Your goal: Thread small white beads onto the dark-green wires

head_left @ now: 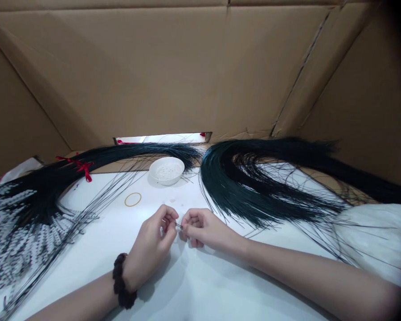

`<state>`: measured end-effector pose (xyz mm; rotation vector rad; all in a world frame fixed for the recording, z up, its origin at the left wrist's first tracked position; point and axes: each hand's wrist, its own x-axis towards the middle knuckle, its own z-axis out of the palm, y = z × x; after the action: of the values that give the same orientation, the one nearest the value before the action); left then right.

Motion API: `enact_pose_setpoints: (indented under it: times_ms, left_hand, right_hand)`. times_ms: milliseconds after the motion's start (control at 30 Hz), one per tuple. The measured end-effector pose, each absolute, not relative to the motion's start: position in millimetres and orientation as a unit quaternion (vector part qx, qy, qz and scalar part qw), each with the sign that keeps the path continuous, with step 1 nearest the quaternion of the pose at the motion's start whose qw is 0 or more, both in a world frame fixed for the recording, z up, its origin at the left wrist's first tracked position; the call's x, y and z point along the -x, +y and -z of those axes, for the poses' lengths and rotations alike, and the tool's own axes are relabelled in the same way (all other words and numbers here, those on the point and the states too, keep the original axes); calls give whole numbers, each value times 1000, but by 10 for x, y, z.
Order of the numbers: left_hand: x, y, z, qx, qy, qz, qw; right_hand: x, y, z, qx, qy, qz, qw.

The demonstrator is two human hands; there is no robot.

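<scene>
My left hand [153, 243] and my right hand [200, 228] meet at the middle of the white table [200, 285], fingertips pinched together. Between them runs a thin dark wire [177, 225] that both hands pinch; a tiny pale piece shows at the left fingertips, too small to name. A dark scrunchie [122, 281] circles my left wrist. Behind the hands stands a small white bowl [166, 170] holding small white bits.
A thick bundle of dark green wires [254, 187] fans out at the right. Another dark bundle [113, 156], tied with a red ribbon [83, 167], lies at the left beside finished strands with white beads [13, 232]. A yellow rubber band [132, 199] lies nearby. Cardboard walls [173, 71] enclose the table.
</scene>
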<state>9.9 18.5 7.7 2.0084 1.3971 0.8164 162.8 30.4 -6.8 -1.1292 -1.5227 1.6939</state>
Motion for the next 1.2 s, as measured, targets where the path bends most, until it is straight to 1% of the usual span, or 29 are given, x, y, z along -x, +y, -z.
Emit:
enact_pose_setpoints:
  times_ms: [133,200,267,400,633,833,933,1000,1033,1100,1200]
  left_hand:
    - [72,382,-14,-736,581,-306,165]
    - [146,486,28,-750,588,-284,107]
    - [179,560,61,-769,581,-252,80]
    - [147,618,81,-789,569,-222,73]
    - [112,652,49,-812,532,-223,90]
    - [124,647,33,-826,519,-202,84]
    - [114,626,14,-824,519,-213,79]
    - [86,581,-8,-813,518,-248,96]
    - [66,548,-19,-802,519,-269,122]
    - [17,465,-32,-768,522,-303,213]
    - [-53,339,-28,-702,507,-321,383]
  right_hand:
    - [-1631,309,65,428,-561,-640,305]
    - [-1634,313,67,424,-561,-642,306]
    - [-1637,313,68,418,-563,-645,305]
    - [-1634,300,62,414,-563,-646,306]
    - [-1635,291,59,412,-554,-655,308]
    - [-1641,308,86,406,-549,-666,302]
    - [-1636,306,67,414,-551,-662,295]
    - [-1638,305,53,415,-554,-658,297]
    - [-1640,305,50,414,-555,-657,299]
    - [-1648,307,54,410,-557,-656,303]
    - [-1657,311,75,405,-555,-657,311]
